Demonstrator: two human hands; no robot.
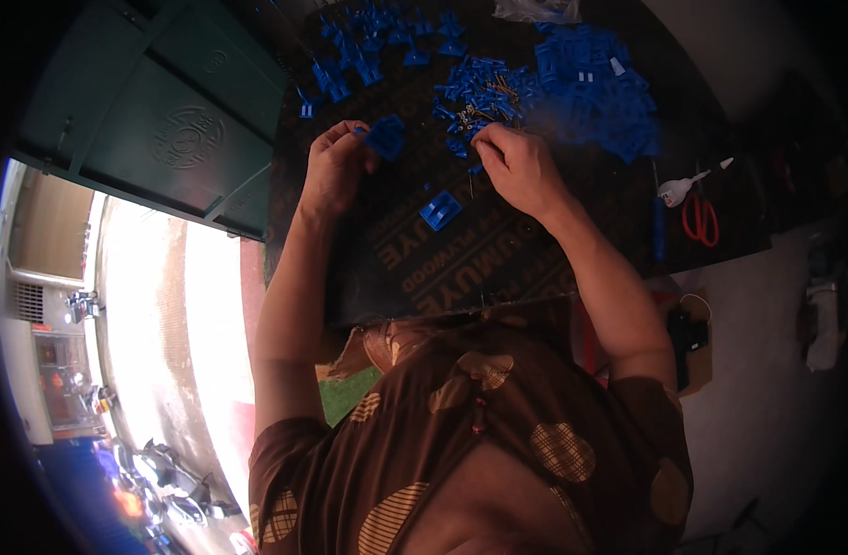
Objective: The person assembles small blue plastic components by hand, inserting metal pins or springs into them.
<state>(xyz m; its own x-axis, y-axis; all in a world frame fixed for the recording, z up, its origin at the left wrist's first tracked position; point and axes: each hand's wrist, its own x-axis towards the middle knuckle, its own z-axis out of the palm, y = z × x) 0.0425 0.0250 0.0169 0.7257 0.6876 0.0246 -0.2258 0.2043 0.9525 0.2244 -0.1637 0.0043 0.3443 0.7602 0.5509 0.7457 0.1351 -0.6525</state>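
Note:
My left hand [336,166] holds a blue plastic part [385,137] just above the dark board [461,268]. My right hand [518,166] sits at the near edge of a heap of small metal screws and blue clips [479,94]. Its fingertips are pinched together, and a thin screw [470,188] seems to hang below them. A single square blue part [439,211] lies on the board between my two hands, nearer to me.
A big pile of blue parts [595,88] lies at the far right, with more scattered ones [368,42] at the far left. Red-handled scissors [699,220], a white tool [680,191] and a blue-handled screwdriver [660,231] lie to the right. A green metal door [165,120] stands at left.

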